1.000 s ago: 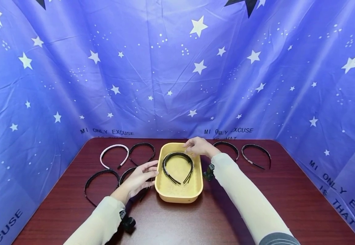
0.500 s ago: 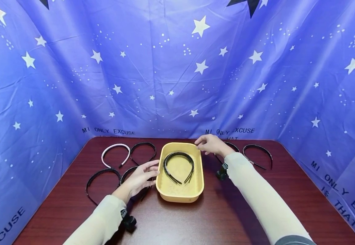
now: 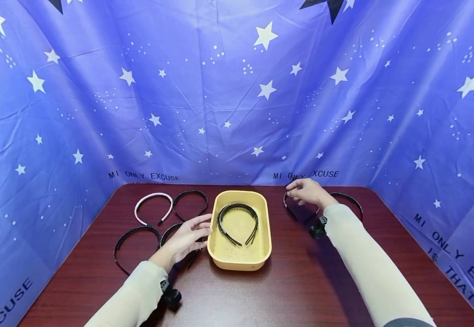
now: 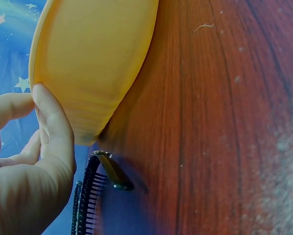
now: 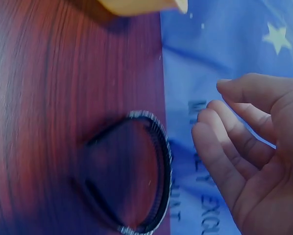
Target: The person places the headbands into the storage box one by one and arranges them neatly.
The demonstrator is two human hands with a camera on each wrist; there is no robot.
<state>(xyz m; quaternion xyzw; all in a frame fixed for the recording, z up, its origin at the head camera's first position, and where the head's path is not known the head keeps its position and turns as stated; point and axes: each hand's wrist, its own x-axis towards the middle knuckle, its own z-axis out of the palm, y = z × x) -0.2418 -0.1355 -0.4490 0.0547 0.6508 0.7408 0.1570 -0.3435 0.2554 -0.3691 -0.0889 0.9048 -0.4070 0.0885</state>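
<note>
Right hand (image 3: 308, 193) is the mover. 1.0 s ago it is over the far right corner of the yellow plastic tub (image 3: 239, 264); 0.5 s ago, by that corner's rim; now it is well to the right of the tub, above the nearer of 2 dark headbands on that side. Left hand (image 3: 184, 240) and tub show little change; the toothed black headband (image 3: 238, 206) inside the tub lies as before, arc toward the far end, tips toward the person. Whether it is 1 band or several nested: cannot tell.

Right hand: fingers loosely bent, thumb and fingertips apart. The right wrist view shows the dark headband with pale edging (image 5: 167, 164) beside the fingers, a gap between. The other right-side headband (image 3: 345, 196) lies farther right, partly behind wrist and sleeve.

Left hand: fingers spread, fingertips touching the tub's left wall near the rim. Around and under it, 4 headbands: 1 white (image 3: 154, 195), 1 black at the back (image 3: 190, 192), 1 black at front left (image 3: 137, 228), 1 black partly hidden beneath the hand (image 3: 167, 233). All lie on the reddish-brown wood-grain table (image 3: 237, 297).
</note>
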